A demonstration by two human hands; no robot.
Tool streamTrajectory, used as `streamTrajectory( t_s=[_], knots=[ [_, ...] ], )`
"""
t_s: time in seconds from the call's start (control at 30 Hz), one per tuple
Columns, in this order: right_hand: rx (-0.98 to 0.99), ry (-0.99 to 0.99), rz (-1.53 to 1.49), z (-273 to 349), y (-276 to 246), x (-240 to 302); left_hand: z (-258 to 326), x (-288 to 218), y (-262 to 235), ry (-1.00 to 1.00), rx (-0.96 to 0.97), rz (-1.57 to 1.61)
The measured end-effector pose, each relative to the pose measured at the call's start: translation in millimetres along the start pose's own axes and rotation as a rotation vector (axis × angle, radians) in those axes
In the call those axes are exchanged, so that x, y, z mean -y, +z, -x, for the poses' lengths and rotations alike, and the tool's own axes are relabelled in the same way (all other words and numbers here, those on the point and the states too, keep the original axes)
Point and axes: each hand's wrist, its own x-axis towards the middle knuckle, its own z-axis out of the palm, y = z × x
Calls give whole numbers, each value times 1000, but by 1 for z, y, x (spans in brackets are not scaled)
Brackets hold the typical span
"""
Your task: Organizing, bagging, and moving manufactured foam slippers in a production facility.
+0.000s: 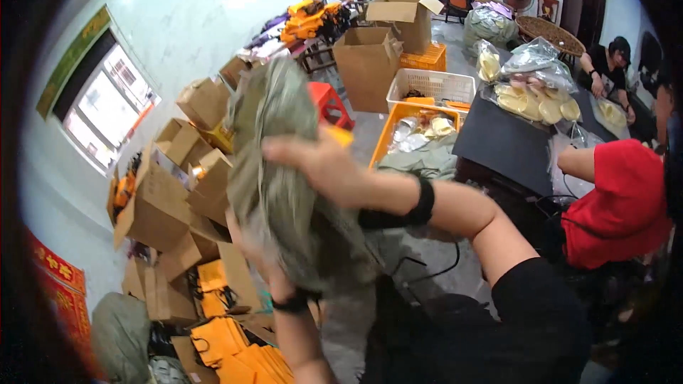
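Observation:
A crumpled grey-green woven sack (274,121) is lifted in front of me, its upper end raised and its lower part hanging toward my body. My right hand (320,163) grips it from the right side, the thumb lying across the cloth; this hand is a little blurred. Lower down, my left hand (255,249) holds the left edge of the sack, with its fingers partly hidden by the folds. Both wrists have black bands. The cloth covers whatever may be inside the sack.
Open cardboard boxes (160,203) and orange bags (224,341) crowd the left side. An orange crate (377,149), a white crate (466,85) and tall boxes (366,64) stand ahead. Right, people work around a black table (491,131) bearing cream-coloured cups (523,103); one wears red (619,199).

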Motion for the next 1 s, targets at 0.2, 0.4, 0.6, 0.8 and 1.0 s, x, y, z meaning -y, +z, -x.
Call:
streamTrajectory(
  t_s=[0.2,0.4,0.6,0.8,1.0],
  knots=[
    [-124,-538,173,-63,-59,69,-166,51,123,226,98,37],
    [-485,-761,145,-138,-115,109,-268,102,256,178,492,544],
    [-504,-918,533,-179,-219,97,-266,182,394,-122,864,764],
    [-886,-353,632,-208,-347,61,-243,320,418,-370,1200,522],
    [-835,-347,640,-248,-386,35,-210,514,298,-566,1410,-342]
  ],
)
